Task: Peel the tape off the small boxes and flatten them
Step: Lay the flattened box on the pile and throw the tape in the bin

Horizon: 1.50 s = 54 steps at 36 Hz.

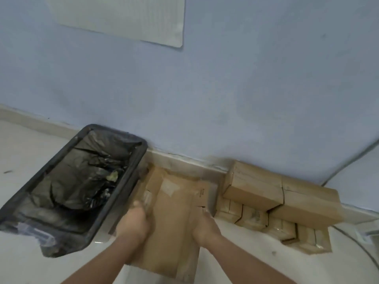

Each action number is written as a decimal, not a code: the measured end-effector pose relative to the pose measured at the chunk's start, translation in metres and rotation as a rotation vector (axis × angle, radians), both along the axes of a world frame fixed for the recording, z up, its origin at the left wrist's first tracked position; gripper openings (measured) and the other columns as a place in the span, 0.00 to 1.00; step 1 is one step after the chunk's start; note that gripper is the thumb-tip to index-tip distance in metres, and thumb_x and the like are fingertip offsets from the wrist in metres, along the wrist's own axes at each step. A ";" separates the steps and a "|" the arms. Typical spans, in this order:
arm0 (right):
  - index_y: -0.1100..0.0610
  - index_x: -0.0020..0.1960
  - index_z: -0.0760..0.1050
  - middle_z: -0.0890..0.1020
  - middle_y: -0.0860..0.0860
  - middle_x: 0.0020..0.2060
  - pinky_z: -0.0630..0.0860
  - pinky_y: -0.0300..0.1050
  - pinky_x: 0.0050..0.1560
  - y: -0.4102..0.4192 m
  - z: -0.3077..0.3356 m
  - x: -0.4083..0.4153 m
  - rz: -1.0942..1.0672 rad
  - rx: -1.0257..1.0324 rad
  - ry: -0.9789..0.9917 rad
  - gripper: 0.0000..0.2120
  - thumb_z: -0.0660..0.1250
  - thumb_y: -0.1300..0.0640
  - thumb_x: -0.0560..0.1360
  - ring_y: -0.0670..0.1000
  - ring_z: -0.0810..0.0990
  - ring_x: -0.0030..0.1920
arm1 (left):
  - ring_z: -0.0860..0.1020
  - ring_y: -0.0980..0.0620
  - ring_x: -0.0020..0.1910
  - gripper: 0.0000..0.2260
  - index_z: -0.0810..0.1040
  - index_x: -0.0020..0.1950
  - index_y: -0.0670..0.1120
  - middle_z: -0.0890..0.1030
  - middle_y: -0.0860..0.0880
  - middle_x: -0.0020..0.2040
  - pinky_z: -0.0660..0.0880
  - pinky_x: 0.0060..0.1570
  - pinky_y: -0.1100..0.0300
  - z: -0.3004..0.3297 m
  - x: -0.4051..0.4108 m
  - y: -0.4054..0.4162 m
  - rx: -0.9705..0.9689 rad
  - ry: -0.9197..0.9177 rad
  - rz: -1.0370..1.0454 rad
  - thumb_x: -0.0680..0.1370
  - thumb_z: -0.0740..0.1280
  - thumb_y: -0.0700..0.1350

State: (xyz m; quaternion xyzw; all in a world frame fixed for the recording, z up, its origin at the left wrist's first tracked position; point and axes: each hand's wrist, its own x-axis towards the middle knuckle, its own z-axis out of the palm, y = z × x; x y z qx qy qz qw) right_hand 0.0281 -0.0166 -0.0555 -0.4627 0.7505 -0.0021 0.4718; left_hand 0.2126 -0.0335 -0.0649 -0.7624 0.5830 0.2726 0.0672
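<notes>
Pale floor tiles meet a blue wall (225, 89), and at lower centre of the frame a flattened brown cardboard box (172, 220) lies on the floor, creased, with tape remnants near its top. Both hands press on it: the left hand (133, 222) curls over its left edge, the right hand (205, 228) over its right edge. Right of it, against the wall, stands a stack of small boxes (276, 203) (two large on top, smaller ones beneath, too blurred to count), and one black lined bin (123, 189) sits at left.

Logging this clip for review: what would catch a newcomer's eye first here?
Both hands, left hand and right hand, press on flattened cardboard at bottom centre. A black-lined bin stands open at left; unopened small boxes are stacked against the wall at right.
</notes>
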 end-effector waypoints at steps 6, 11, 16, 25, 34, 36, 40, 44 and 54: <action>0.60 0.59 0.68 0.74 0.53 0.45 0.67 0.40 0.37 -0.040 -0.056 0.000 -0.086 0.014 -0.077 0.10 0.57 0.63 0.78 0.52 0.73 0.44 | 0.73 0.42 0.61 0.27 0.49 0.74 0.40 0.68 0.40 0.68 0.73 0.53 0.50 -0.042 -0.002 -0.036 -0.116 0.004 0.116 0.80 0.59 0.43; 0.55 0.51 0.69 0.78 0.55 0.45 0.72 0.45 0.40 -0.051 -0.109 0.013 -0.071 -0.002 -0.094 0.06 0.59 0.62 0.76 0.55 0.78 0.43 | 0.57 0.44 0.73 0.30 0.46 0.76 0.44 0.56 0.43 0.75 0.60 0.68 0.50 -0.074 -0.015 -0.044 -0.176 -0.259 -0.088 0.79 0.57 0.42; 0.62 0.74 0.55 0.80 0.56 0.53 0.74 0.42 0.46 -0.045 -0.124 0.021 -0.022 -0.110 0.077 0.24 0.56 0.60 0.79 0.54 0.80 0.52 | 0.58 0.46 0.72 0.21 0.57 0.74 0.51 0.58 0.48 0.75 0.64 0.65 0.52 -0.099 -0.030 -0.035 -0.061 -0.212 -0.348 0.81 0.53 0.45; 0.57 0.77 0.54 0.54 0.52 0.76 0.61 0.41 0.69 -0.034 -0.107 0.009 0.400 -0.453 0.226 0.35 0.63 0.69 0.74 0.53 0.57 0.74 | 0.46 0.46 0.77 0.38 0.48 0.78 0.50 0.45 0.47 0.78 0.62 0.69 0.51 -0.104 -0.022 -0.027 0.049 -0.113 -0.404 0.75 0.57 0.67; 0.57 0.77 0.51 0.43 0.54 0.77 0.52 0.50 0.75 -0.034 -0.113 0.024 0.771 -0.208 0.237 0.29 0.57 0.60 0.80 0.55 0.39 0.77 | 0.45 0.44 0.77 0.43 0.45 0.78 0.47 0.45 0.44 0.78 0.54 0.72 0.54 -0.106 -0.021 -0.034 0.094 -0.114 -0.466 0.73 0.62 0.66; 0.58 0.77 0.53 0.44 0.54 0.77 0.56 0.51 0.74 -0.041 -0.108 0.028 0.780 -0.140 0.245 0.28 0.58 0.58 0.80 0.55 0.40 0.77 | 0.46 0.43 0.77 0.43 0.45 0.78 0.46 0.45 0.43 0.78 0.52 0.73 0.54 -0.106 -0.023 -0.036 0.106 -0.129 -0.478 0.74 0.62 0.65; 0.61 0.77 0.50 0.42 0.58 0.77 0.56 0.55 0.73 -0.043 -0.110 0.039 0.797 -0.052 0.302 0.27 0.56 0.58 0.82 0.58 0.38 0.76 | 0.48 0.43 0.76 0.41 0.47 0.78 0.46 0.48 0.43 0.78 0.54 0.72 0.54 -0.102 -0.026 -0.040 0.114 -0.120 -0.462 0.74 0.65 0.61; 0.65 0.73 0.62 0.50 0.66 0.75 0.48 0.57 0.75 -0.052 -0.103 0.055 0.917 0.041 0.412 0.22 0.56 0.63 0.80 0.65 0.44 0.75 | 0.52 0.37 0.75 0.32 0.52 0.76 0.48 0.53 0.38 0.75 0.64 0.66 0.51 -0.098 -0.032 -0.044 0.175 -0.069 -0.416 0.76 0.63 0.54; 0.58 0.61 0.74 0.78 0.56 0.56 0.69 0.44 0.46 -0.071 -0.077 0.035 0.410 -0.208 0.031 0.12 0.57 0.62 0.79 0.56 0.77 0.56 | 0.77 0.46 0.54 0.18 0.68 0.66 0.51 0.77 0.46 0.57 0.74 0.50 0.56 -0.090 -0.046 -0.053 -0.085 -0.082 -0.308 0.78 0.59 0.54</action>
